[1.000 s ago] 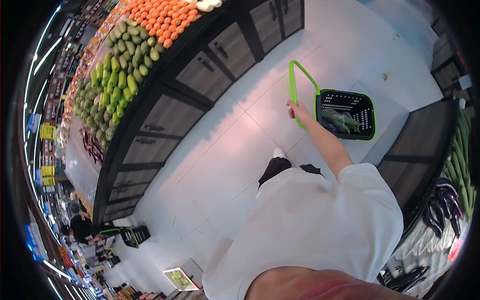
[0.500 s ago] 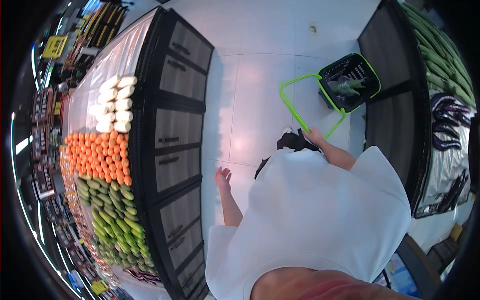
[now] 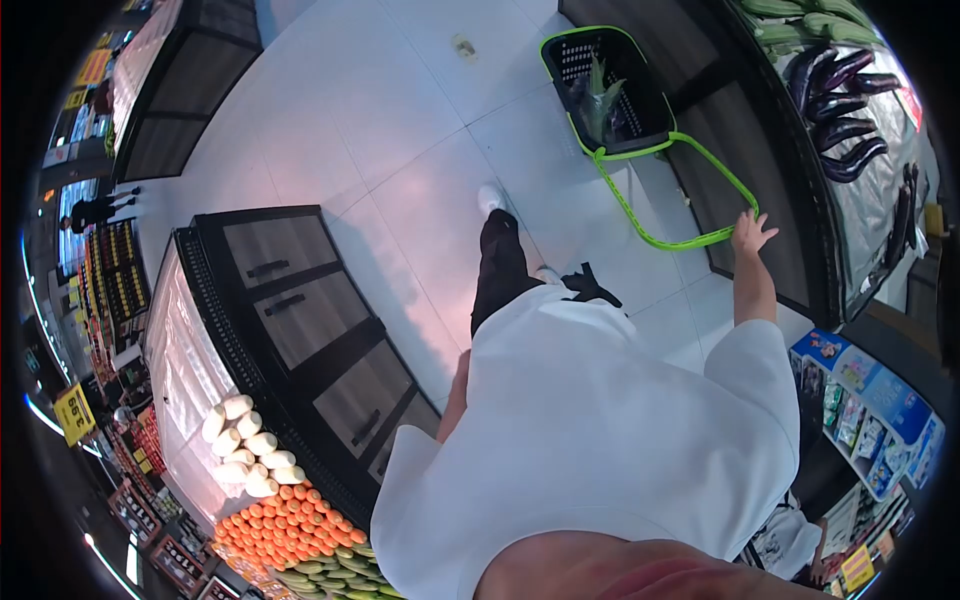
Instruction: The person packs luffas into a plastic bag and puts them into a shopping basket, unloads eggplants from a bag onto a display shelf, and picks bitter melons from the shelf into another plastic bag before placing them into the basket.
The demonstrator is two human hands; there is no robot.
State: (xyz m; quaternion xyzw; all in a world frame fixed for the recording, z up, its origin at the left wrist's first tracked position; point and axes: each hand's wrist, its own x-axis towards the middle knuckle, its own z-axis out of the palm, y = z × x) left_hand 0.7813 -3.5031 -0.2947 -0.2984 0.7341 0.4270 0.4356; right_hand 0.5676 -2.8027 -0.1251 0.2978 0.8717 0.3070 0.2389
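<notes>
Basket (image 3: 648, 110) update: dark thing with a bright green rim sits on the pale floor tiles (image 3: 410, 170), just beside the dark panels (image 3: 775, 195) under the eggplant worktop (image 3: 870, 230). Inside there's some leafy green stuff (image 3: 598, 105) in what looks like clear plastic. Its green handle (image 3: 690, 243) is folded out towards the white shirt (image 3: 600, 420), and the right hand (image 3: 752, 236) is at the far corner of it. That grip looks kinda loose, a few fingers spread, touching the handle, but can't tell if it's actually closed round it. Left hand (image 3: 463, 368) barely shows beside the dark trousers (image 3: 500, 265), so no clue on its grip. Shiny eggplants (image 3: 850, 168) lie up right; white radishes (image 3: 228, 440) and carrots (image 3: 290, 515) fill the lower left.
</notes>
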